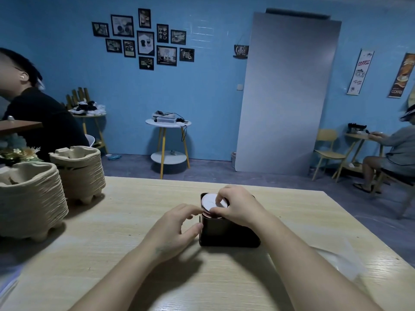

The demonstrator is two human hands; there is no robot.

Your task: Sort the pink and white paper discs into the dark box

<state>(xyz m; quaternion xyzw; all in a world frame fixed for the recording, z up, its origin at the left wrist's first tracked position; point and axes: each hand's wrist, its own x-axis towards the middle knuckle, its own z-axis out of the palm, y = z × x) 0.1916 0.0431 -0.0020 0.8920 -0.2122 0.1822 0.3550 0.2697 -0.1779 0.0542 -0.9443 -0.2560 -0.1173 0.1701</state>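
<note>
Paper discs [208, 204]: stacked in the dark box [226, 232] mid-counter [112, 232], white face up and tilted, axis roughly upright.
Hands: right hand [238, 205] pinches the stack; left hand [173, 227] grips the box's left wall.
Hidden: lower discs; disc markings unreadable.
Writing: wall sign [241, 50] reads "Coffee".

pale wood-grain table [112, 232] with soft sheen; matt dark box [226, 232]; smooth paper discs [208, 202]; rough moulded-pulp trays [31, 194].

Light wooden table [112, 243] bears dark box [224, 232], tray stacks [29, 198].
</note>
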